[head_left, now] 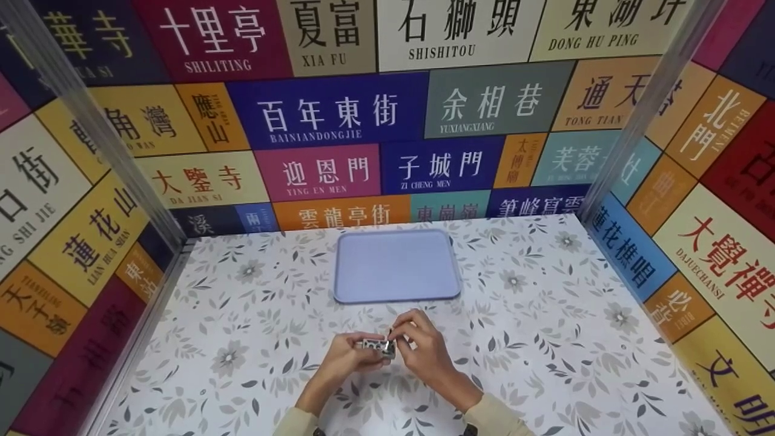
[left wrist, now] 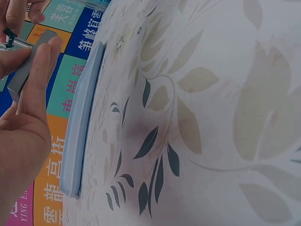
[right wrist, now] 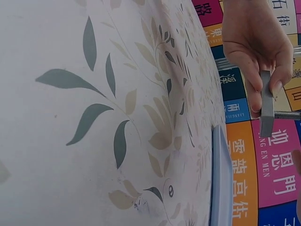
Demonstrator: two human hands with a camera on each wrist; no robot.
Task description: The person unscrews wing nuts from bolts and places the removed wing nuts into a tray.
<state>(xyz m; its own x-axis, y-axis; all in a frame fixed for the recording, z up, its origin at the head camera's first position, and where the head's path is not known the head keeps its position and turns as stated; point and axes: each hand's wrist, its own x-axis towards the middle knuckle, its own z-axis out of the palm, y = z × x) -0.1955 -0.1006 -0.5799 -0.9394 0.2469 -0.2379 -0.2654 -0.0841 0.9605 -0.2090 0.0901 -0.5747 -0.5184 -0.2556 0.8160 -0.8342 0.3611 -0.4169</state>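
My left hand [head_left: 345, 356] grips a small grey metal block [head_left: 370, 345] with round holes in its face, held in front of me above the table. From the right wrist view, the thumb and fingers of that hand pinch the end of the block [right wrist: 266, 103]. A threaded bolt [right wrist: 287, 115] sticks straight out of it. The left wrist view shows a small dark piece [left wrist: 9, 37] at the bolt's outer end. My right hand [head_left: 427, 348] has its fingers curled, fingertips right at this dark piece, pinching it.
A pale blue-purple tray [head_left: 396, 266] lies on the table beyond both hands. White cloth with grey leaves and flowers covers the table [head_left: 242, 315]. Colourful panels with place names [head_left: 327, 115] wall it in at the back and both sides, with clear posts [head_left: 642, 115] at the corners.
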